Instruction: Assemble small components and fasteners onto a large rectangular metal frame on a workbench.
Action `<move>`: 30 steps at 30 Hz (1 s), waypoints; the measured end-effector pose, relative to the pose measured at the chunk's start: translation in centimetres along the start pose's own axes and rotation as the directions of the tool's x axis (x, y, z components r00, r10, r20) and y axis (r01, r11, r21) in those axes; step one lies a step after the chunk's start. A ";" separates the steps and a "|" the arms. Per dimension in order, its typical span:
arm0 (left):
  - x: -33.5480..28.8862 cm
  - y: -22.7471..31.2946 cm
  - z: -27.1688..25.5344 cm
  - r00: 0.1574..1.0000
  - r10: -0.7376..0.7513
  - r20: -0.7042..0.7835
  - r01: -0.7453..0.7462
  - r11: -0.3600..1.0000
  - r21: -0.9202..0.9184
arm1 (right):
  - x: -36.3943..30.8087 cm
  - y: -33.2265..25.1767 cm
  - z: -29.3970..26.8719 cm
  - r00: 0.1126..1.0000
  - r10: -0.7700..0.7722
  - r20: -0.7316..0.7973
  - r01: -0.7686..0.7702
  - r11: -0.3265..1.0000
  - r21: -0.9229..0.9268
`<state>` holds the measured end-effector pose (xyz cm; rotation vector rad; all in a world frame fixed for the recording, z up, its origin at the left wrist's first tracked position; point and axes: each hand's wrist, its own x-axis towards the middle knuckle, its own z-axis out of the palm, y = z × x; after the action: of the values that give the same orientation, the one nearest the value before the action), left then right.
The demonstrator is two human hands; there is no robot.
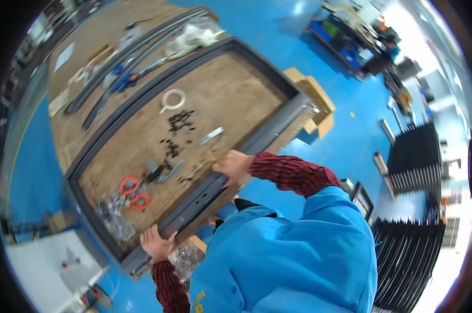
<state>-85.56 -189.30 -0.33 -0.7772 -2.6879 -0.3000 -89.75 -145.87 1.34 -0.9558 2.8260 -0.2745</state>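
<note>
A large rectangular dark grey metal frame lies on a brown worktable. Along its near side sits a shorter dark grey metal bar with small slots in its face. My left hand is closed round the bar's left end, near the frame's near-left corner. Closed over its right end is my right hand, slightly blurred, with its fingers toward the frame's inside. Whether the bar is fastened to the frame I cannot tell.
Inside the frame lie orange-handled scissors, a white tape roll, small black parts, a knife-like tool and a clear plastic bag. Long grey strips lie beyond. An open cardboard box stands off the right corner.
</note>
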 end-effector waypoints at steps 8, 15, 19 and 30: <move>-0.1 0.3 0.7 0.995 -0.072 0.072 0.075 0.996 -0.037 | -1.0 0.4 0.6 0.998 0.058 0.006 -0.058 0.998 0.003; 0.1 1.0 -0.1 0.992 -0.067 0.111 0.075 0.995 -0.070 | -8.2 8.6 -2.9 0.981 0.045 -0.190 -0.073 0.987 -0.142; 0.5 1.5 -0.3 0.979 -0.092 0.182 0.100 0.995 -0.032 | -8.7 9.4 -2.4 0.979 0.201 -0.012 -0.201 0.976 -0.080; 8.0 14.5 5.2 0.991 -0.113 0.076 0.114 0.993 -0.010 | -9.0 10.3 1.2 0.949 0.067 -0.307 -0.096 0.992 -0.081</move>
<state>-85.32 -171.96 -0.61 -0.6533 -2.8092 -0.3230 -88.45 -132.41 -1.34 -0.8785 3.1767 -0.3042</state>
